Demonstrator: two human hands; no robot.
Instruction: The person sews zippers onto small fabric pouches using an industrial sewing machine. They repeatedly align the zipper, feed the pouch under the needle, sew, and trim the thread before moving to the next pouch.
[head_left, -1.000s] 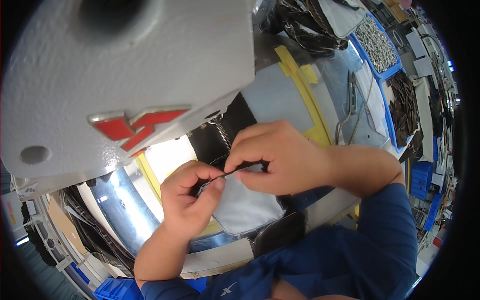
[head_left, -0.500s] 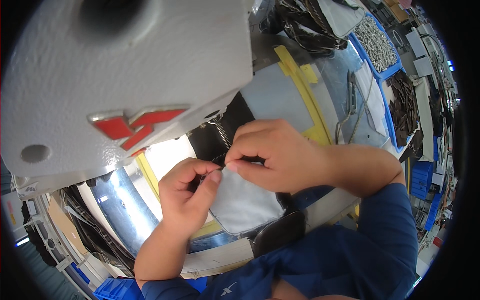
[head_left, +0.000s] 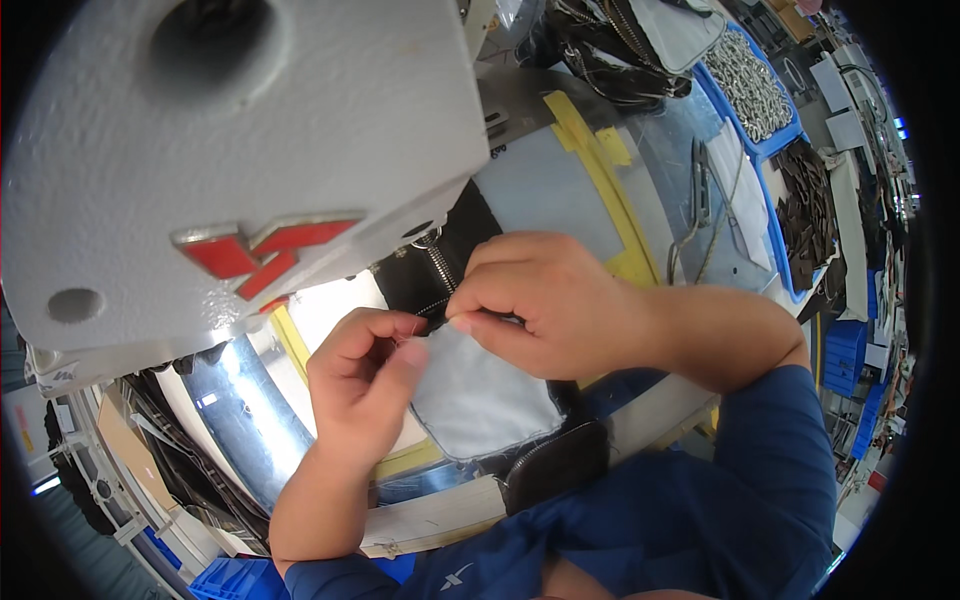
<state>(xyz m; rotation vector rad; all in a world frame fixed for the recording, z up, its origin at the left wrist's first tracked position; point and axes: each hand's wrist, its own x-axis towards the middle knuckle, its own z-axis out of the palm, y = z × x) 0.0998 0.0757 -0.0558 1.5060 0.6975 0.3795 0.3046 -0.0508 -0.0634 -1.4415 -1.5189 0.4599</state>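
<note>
A light grey fabric piece [head_left: 485,395], edged in black, lies beneath both hands, with a black strip and metal-toothed zipper [head_left: 437,262] running up from it under the sewing machine head [head_left: 330,130]. With thumb and index pinched, my right hand [head_left: 545,305] grips the upper edge of the grey fabric beside the zipper's lower end. My left hand [head_left: 360,385] is just left of that edge, its thumb and index curled close together. A fine thread seems to show at its fingertips. Another black zippered part [head_left: 555,465] of the piece hangs toward my body.
Yellow tape strips [head_left: 610,200] mark the work surface. At right lie thread snips [head_left: 700,185], a blue bin of metal hardware [head_left: 750,85] and a bin of dark brown pieces [head_left: 803,215]. Black zippered pieces [head_left: 620,50] are piled at the back.
My left hand has drawn slightly left, away from the right fingertips. The right hand keeps its pinch on the fabric edge. The whole view has shifted a little.
</note>
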